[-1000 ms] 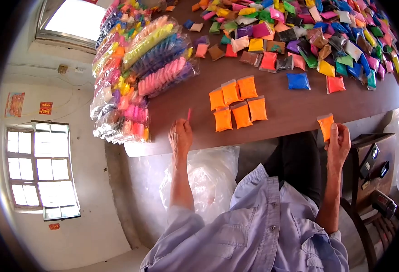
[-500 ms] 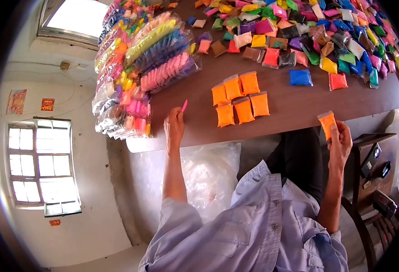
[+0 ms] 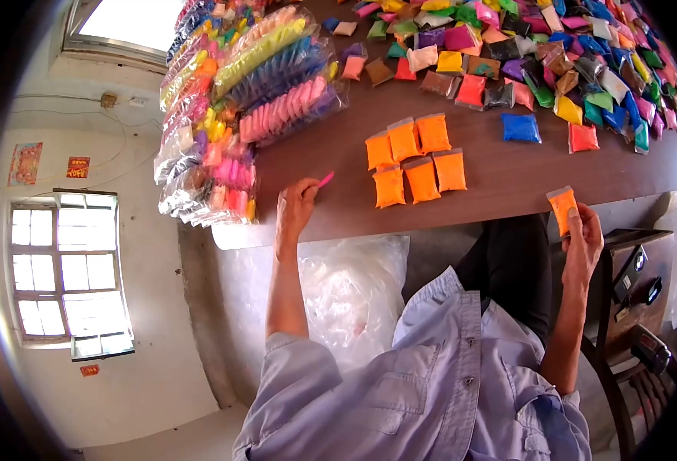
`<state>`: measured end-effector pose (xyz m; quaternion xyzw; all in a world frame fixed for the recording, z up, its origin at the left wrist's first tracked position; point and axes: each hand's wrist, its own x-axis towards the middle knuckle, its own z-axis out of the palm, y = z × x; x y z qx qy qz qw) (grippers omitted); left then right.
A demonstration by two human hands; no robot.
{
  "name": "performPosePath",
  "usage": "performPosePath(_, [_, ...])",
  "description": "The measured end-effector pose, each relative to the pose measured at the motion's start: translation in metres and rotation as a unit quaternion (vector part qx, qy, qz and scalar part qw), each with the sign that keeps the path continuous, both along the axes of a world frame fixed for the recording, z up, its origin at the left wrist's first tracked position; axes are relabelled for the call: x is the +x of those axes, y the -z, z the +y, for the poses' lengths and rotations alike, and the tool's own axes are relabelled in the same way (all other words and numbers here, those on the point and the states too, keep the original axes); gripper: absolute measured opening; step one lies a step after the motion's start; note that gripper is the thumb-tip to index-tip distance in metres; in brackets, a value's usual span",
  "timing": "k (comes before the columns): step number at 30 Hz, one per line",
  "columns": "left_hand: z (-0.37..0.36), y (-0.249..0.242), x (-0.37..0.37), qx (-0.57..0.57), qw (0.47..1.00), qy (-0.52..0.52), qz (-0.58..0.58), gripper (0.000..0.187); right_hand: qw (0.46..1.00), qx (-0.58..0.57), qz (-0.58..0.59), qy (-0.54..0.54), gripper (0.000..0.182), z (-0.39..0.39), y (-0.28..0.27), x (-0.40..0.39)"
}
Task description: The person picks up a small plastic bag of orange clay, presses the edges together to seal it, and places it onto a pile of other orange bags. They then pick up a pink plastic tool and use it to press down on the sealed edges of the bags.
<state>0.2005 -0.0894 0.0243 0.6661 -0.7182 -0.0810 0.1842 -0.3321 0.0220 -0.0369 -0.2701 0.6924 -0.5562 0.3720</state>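
Observation:
My left hand (image 3: pixel 296 206) rests at the near edge of the brown table (image 3: pixel 507 180) and pinches a small pink stick (image 3: pixel 326 180) that points toward the orange group. My right hand (image 3: pixel 584 242) holds one orange packet (image 3: pixel 563 207) upright at the table's near edge, on the right. Between the hands, several orange packets (image 3: pixel 415 160) lie on the table in two neat rows. Neither hand touches them.
A wide spread of mixed-colour packets (image 3: pixel 553 61) covers the far right of the table. Clear bags of sorted coloured packets (image 3: pixel 254 84) are stacked at the left. A clear plastic bag (image 3: pixel 354 284) sits under the table. A wooden stand with dark objects (image 3: pixel 634 276) stands at the right.
My left hand turned the pink stick from pointing up to pointing right, toward the orange rows. My right hand kept its orange packet and barely moved. The view shifted slightly.

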Motion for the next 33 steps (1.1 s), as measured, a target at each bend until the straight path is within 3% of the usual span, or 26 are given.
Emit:
performPosePath(5, [0.014, -0.008, -0.002, 0.128, 0.99, -0.058, 0.023, 0.018, 1.0, -0.018, -0.011, 0.014, 0.032, -0.001, 0.005, -0.001])
performPosePath(9, [0.036, -0.006, -0.004, 0.144, 0.987, -0.057, 0.044, 0.019, 1.0, -0.02, -0.011, 0.004, 0.037, -0.001, 0.007, -0.003])
performPosePath(14, [0.078, -0.017, -0.025, 0.2, 0.978, 0.026, 0.058, 0.016, 1.0, -0.018, -0.002, 0.004, 0.037, -0.002, 0.009, -0.004])
performPosePath(16, [0.101, -0.018, -0.037, 0.21, 0.973, 0.096, -0.023, 0.014, 1.0, -0.018, -0.009, 0.0, 0.037, -0.001, 0.014, -0.007])
performPosePath(18, [0.121, -0.007, -0.05, 0.262, 0.941, 0.075, -0.2, 0.011, 0.999, -0.024, -0.024, -0.003, 0.037, -0.001, 0.019, -0.011])
performPosePath(19, [0.133, -0.007, -0.058, 0.245, 0.962, 0.044, -0.113, 0.011, 0.999, -0.024, -0.023, -0.001, 0.037, -0.001, 0.019, -0.01])
performPosePath(22, [0.13, -0.023, -0.074, 0.223, 0.97, 0.081, -0.062, 0.011, 0.999, -0.03, -0.015, -0.003, 0.036, -0.003, 0.014, -0.009])
performPosePath(25, [0.123, -0.018, -0.083, 0.19, 0.972, 0.123, -0.063, 0.013, 1.0, -0.024, 0.001, 0.009, 0.036, -0.005, 0.012, -0.006])
performPosePath(26, [0.121, 0.017, -0.043, 0.079, 0.992, 0.09, -0.048, 0.007, 1.0, -0.02, -0.004, 0.006, 0.036, -0.005, 0.01, -0.006])
performPosePath(28, [0.103, -0.027, -0.052, -0.007, 0.996, 0.05, -0.071, 0.003, 1.0, -0.017, -0.01, 0.01, 0.037, -0.002, 0.008, -0.006])
performPosePath(33, [0.114, -0.03, -0.04, -0.021, 0.996, 0.053, -0.073, 0.003, 0.999, -0.025, -0.021, 0.004, 0.037, -0.004, 0.008, -0.001])
